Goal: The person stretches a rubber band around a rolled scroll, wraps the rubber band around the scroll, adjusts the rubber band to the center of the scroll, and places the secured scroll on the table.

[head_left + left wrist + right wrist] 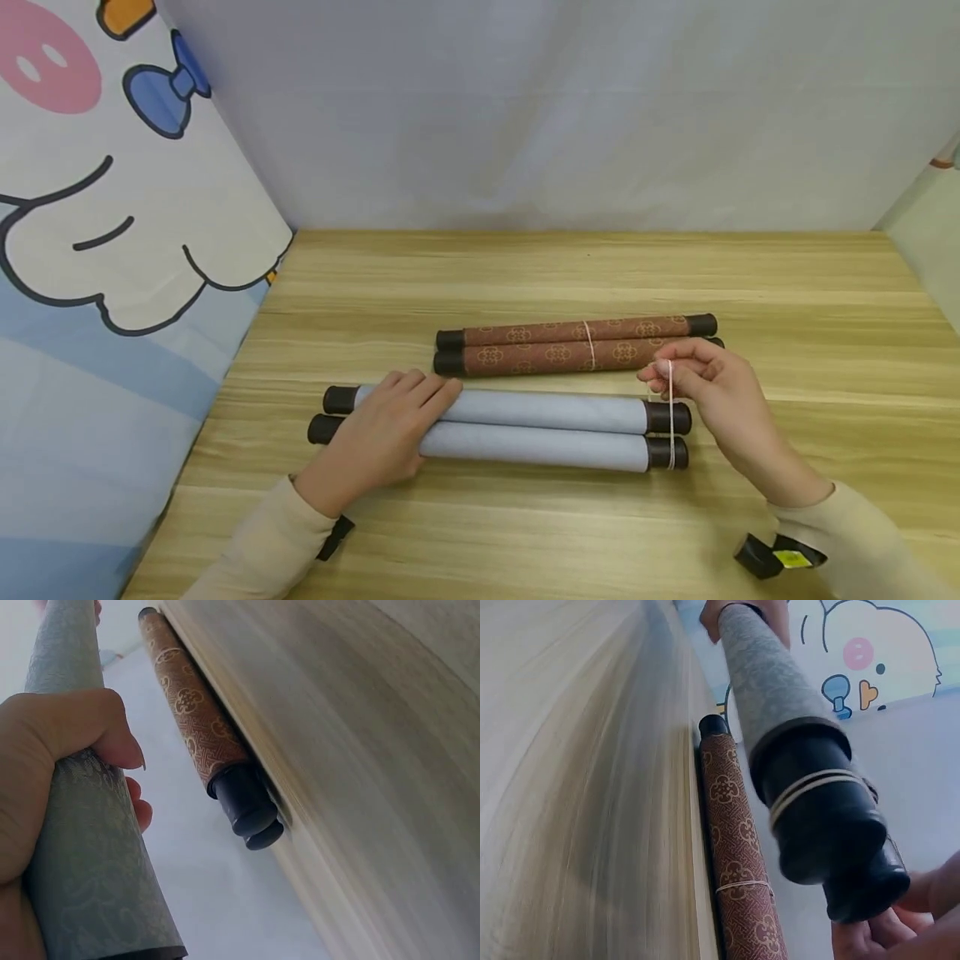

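A pale grey-blue scroll (536,444), rolled from both ends into two parallel rolls with black end knobs, lies crosswise in front of me. My left hand (390,429) grips it near its left end; in the left wrist view the thumb (82,724) wraps over the patterned cloth. At the other end a thin pale elastic band (671,421) loops round both black knobs (821,802). The fingers of my right hand (720,396) pinch the band and pull it taut away from the knobs. Part of those fingers is hidden in the right wrist view.
Behind it lies a brown scroll (555,354) with gold flower motifs, also a double roll, with a pale band round its middle. Both are over a wood-grain table (525,533). A plain pale curtain (525,125) hangs at the back, a cartoon-printed cloth (150,250) at left.
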### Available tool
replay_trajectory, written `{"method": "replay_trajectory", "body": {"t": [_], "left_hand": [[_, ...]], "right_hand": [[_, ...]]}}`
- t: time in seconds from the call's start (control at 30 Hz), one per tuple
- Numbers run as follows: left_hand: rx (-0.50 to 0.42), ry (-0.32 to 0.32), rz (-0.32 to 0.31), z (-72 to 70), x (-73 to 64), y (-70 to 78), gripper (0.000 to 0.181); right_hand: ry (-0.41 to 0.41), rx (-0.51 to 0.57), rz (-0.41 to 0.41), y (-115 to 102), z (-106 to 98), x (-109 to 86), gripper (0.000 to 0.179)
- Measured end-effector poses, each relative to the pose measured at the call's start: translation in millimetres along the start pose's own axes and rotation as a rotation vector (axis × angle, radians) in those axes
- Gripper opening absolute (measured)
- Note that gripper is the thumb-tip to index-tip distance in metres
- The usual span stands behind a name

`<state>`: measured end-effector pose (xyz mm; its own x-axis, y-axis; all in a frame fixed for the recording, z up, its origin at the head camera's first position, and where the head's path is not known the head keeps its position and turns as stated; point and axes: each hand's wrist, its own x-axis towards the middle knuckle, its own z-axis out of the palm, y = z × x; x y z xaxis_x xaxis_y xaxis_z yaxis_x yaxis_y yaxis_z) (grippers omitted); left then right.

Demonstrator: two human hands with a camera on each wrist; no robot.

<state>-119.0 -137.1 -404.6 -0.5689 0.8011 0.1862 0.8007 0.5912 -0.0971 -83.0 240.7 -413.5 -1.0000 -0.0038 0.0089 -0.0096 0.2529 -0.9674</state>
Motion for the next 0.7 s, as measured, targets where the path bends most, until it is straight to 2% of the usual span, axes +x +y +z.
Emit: {"method": "replay_trajectory", "body": {"t": [0.07,0.13,0.4,0.57,0.7], "left_hand": [[-0.014,0.0,0.005,2.4,0.7,1.1,0.083],[-0.026,-0.003,0.007,4.9,1.0,1.9,0.082],[-0.041,-0.015,0.006,8.1,2.3,2.0,0.081],[-0.025,-0.02,0.005,5.1,3.5,0.1,0.078],[0.005,-0.004,-0.011,3.2,3.3,-1.9,0.08]], "right_hand": [[-0.073,0.07,0.004,-0.4,-1.1,0.1,0.02],[-0.149,0.079,-0.021,-1.0,-1.4,-0.6,0.021],[-0.392,-0.077,-0.163,-2.0,2.0,-4.0,0.027],[-0.433,-0.268,-0.246,-1.0,5.0,-5.5,0.029],[-0.445,-0.356,-0.328,-0.5,8.0,-6.3,0.029]]}}
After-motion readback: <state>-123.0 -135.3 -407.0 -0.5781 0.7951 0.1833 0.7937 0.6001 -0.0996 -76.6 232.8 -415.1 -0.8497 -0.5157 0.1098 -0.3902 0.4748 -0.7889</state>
